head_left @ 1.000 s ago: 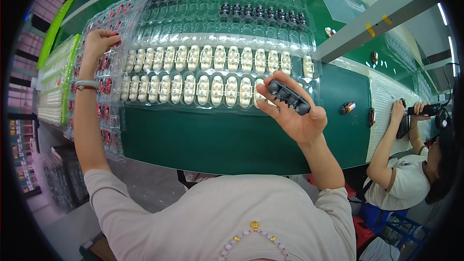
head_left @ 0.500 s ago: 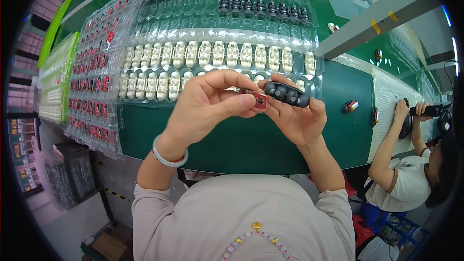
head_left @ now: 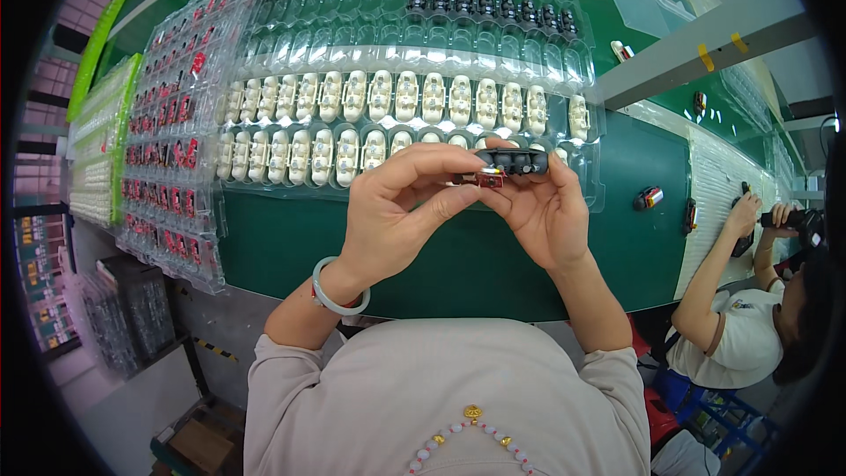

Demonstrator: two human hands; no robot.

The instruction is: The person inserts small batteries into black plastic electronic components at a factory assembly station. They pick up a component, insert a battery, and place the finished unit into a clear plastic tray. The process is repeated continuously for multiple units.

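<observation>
My left hand (head_left: 388, 211) pinches a small red circuit board (head_left: 489, 182) between thumb and fingers. A silvery, yellow-edged piece shows just above the board, too small to name. My right hand (head_left: 553, 216) is closed on a black plastic casing with rounded cups (head_left: 527, 162), held level beside and slightly above the board. The two parts are very close; whether they touch I cannot tell. Beyond my hands, rows of white casings (head_left: 406, 95) lie in a clear plastic tray (head_left: 592, 198). More black casings (head_left: 486, 5) sit in a tray farther back.
At the left, clear trays hold red circuit boards (head_left: 184, 153), beside a green-edged tray (head_left: 134, 115). A grey metal post (head_left: 696, 62) crosses the right. Small assemblies (head_left: 649, 198) lie on the green table (head_left: 617, 256). A co-worker (head_left: 731, 335) works at the far right.
The black casing has turned from a slant to level, and the red board is tilted so its edge shows. My left hand has moved slightly right; the view has shifted a little.
</observation>
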